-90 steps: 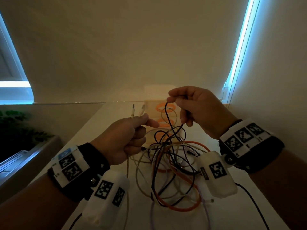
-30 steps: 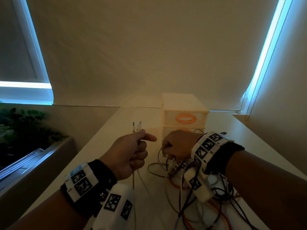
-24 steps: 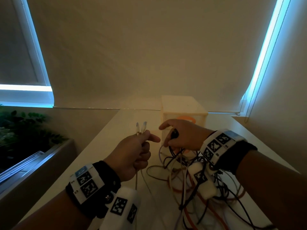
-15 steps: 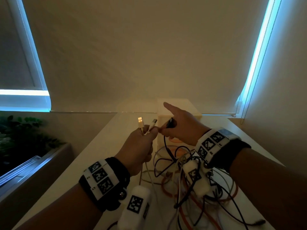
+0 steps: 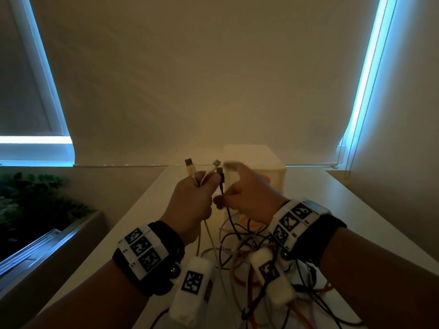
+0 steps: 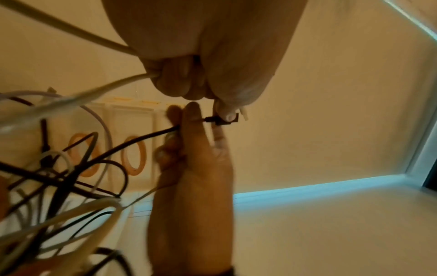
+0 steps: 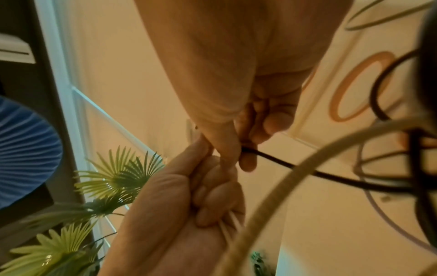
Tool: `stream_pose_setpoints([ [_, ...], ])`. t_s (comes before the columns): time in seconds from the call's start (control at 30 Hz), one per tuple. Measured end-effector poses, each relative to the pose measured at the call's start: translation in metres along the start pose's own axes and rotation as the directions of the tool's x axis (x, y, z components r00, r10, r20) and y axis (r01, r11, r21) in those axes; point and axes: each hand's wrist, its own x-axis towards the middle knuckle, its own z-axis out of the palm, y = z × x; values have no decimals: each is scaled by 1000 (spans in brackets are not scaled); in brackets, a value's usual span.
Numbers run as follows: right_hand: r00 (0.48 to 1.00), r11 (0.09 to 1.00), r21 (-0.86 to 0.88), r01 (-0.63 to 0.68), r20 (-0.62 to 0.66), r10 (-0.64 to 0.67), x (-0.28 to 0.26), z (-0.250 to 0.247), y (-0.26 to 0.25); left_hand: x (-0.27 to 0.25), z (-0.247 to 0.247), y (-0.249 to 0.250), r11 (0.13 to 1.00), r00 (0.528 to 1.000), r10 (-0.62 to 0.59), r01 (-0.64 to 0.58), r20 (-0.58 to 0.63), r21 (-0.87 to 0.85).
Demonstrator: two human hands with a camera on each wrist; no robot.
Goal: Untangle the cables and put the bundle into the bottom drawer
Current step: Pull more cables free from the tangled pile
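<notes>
The right hand [image 5: 247, 198] has come up from the tangle of cables [image 5: 273, 269] on the counter [image 5: 147, 210] and now passes a black cable [image 5: 222, 184] plug to the left hand [image 5: 192, 200], whose fingers grip two pale cable ends [image 5: 202, 169]. Right fingers pinch the black lead, so a third end is being collected; the drawer unit [image 5: 256, 160] behind is untouched

My left hand [image 5: 191, 200] is raised in a fist, thumb pressed on top. My right hand [image 5: 247, 198] is just beside it, touching, fingers [image 5: 234, 165] partly extended, thumb and forefinger pinching.
</notes>
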Motion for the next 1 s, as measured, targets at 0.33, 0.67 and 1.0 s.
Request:
stream_pose_setpoints([
  [0.33,984,964,264,-3,170,-44,-11,-4,2,4,-18,25,962,998,-5,-10,-56,-273],
  [0.67,966,939,317,-133,255,50,-13,-1,-7,1,-15,42,924,993,-78,39,-88,-380],
  [1.0,984,645,744,-171,99,147,-8,-17,-3,-2,-15,30,939,981,-129,74,-146,-336],
])
